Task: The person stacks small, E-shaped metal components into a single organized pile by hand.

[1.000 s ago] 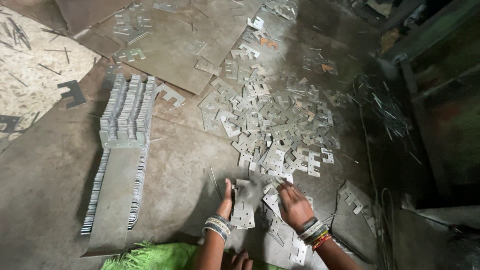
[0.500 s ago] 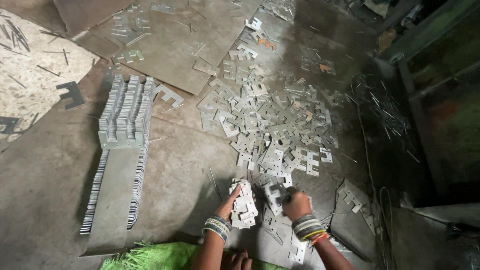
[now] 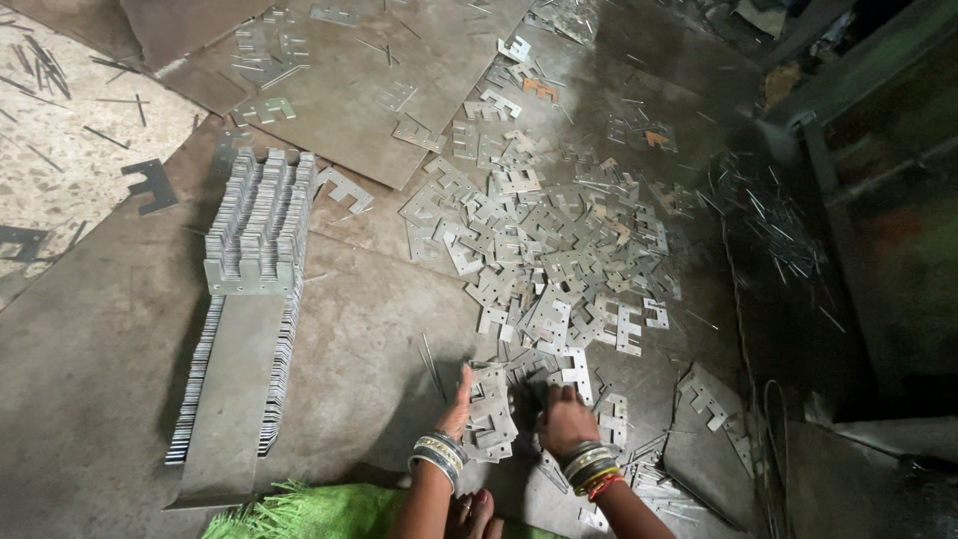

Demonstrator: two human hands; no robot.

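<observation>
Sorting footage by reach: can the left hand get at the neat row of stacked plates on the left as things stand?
Probably yes: the left hand is on the small bundle, and only bare floor separates it from the stacked row.
</observation>
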